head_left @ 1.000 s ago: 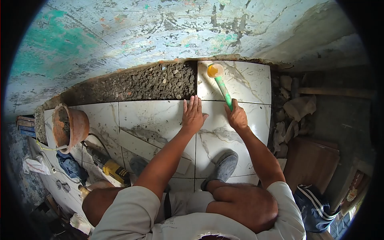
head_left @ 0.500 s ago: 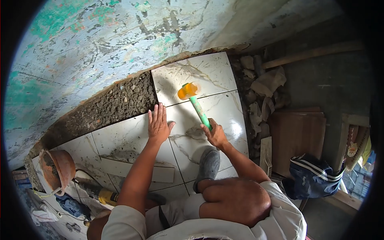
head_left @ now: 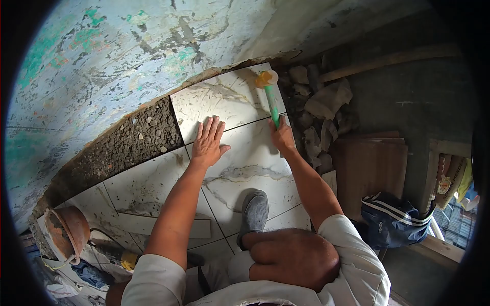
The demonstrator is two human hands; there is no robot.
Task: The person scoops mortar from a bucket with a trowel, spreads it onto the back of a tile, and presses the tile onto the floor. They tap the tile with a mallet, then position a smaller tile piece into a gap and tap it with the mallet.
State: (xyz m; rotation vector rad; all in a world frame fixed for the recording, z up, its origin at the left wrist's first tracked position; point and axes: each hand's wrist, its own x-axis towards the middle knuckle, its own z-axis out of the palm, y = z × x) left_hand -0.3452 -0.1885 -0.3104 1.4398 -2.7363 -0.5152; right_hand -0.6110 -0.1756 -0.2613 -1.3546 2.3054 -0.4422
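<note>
Mallet (head_left: pixel 271 104) sits over the tile (head_left: pixel 219 104) at its far right corner, my right hand (head_left: pixel 282 137) wrapped round the handle, left hand (head_left: pixel 208 144) spread flat to steady the joint.

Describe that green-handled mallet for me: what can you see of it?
The mallet has a straight green handle and an orange-yellow head, rubber by its look. The right hand grips the handle's lower end. It points away from the person, head at the far corner of the marble-look tile by the wall.
</note>
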